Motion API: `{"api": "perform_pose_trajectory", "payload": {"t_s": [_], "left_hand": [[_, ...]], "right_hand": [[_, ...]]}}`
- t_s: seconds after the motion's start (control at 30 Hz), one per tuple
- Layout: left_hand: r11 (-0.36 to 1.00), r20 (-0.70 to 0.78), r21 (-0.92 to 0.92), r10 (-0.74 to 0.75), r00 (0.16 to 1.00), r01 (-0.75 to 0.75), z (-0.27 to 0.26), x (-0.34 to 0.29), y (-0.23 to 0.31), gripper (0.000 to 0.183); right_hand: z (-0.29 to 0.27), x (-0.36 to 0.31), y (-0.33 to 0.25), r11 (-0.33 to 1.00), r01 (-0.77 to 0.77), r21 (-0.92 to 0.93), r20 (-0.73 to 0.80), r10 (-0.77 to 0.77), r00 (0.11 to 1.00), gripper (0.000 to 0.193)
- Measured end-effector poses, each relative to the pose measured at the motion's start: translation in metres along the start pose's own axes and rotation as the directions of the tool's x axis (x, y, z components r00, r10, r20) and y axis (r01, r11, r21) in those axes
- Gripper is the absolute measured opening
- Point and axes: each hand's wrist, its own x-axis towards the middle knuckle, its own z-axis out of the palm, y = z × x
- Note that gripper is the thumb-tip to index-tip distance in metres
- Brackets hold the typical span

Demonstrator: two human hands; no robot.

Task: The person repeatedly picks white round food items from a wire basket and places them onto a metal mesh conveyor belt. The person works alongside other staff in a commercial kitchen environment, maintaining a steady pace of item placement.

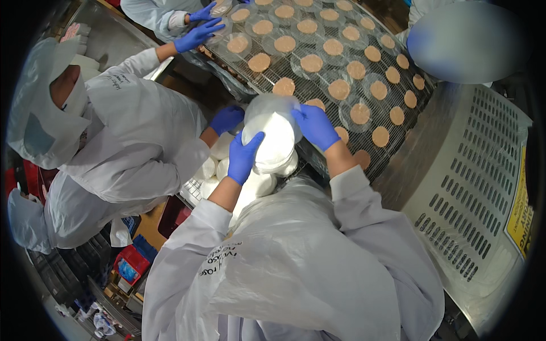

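My left hand (244,158), in a blue glove, grips a thick stack of round white sheets (274,142) in front of my apron. At the stack's upper right edge, my right hand (317,126), gloved too, has its thumb and fingers closed on a thin translucent round sheet (266,105). That sheet lies partly over the stack. Just beyond my hands, a wire-mesh conveyor (318,80) carries rows of round pinkish-tan patties (311,63). Clear round sheets lie under or around many of them. More white stacks (250,190) sit below my left hand in a wire basket.
Co-workers in white coats stand on my left; their blue-gloved hands (199,35) reach the belt's far left end. Another gloved hand (227,119) is close to my left hand. A slotted metal guard (460,187) rises on the right. Red and blue bins (133,261) stand lower left.
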Motion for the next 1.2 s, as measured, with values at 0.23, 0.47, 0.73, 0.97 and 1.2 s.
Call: {"api": "perform_pose_trajectory", "payload": {"t_s": [0.23,0.47,0.73,0.97,1.2], "left_hand": [[0.996,-0.160,-0.083,0.016,0.987,-0.029,0.001,-0.075,-0.056,0.039],[0.994,-0.252,-0.104,-0.009,0.968,-0.017,0.013,-0.103,-0.058,0.042],[0.996,-0.246,-0.088,-0.032,0.969,0.011,0.026,-0.089,-0.077,0.043],[0.998,-0.133,0.061,-0.008,0.991,0.016,0.103,-0.081,-0.035,0.045],[0.998,-0.107,0.020,-0.052,0.993,0.054,0.104,-0.051,-0.006,0.041]], "right_hand": [[-0.088,-0.028,0.021,0.996,-0.082,-0.020,-0.257,0.074,0.964,0.024],[-0.047,-0.019,0.090,0.738,0.336,-0.585,0.277,-0.207,0.938,0.028],[-0.081,-0.075,0.090,0.756,0.641,-0.132,0.705,-0.382,0.597,0.036],[-0.084,-0.024,0.023,0.929,0.344,0.136,0.320,-0.369,0.872,0.028],[-0.140,0.025,0.018,0.916,0.400,0.015,0.436,-0.366,0.822,0.023]]}}
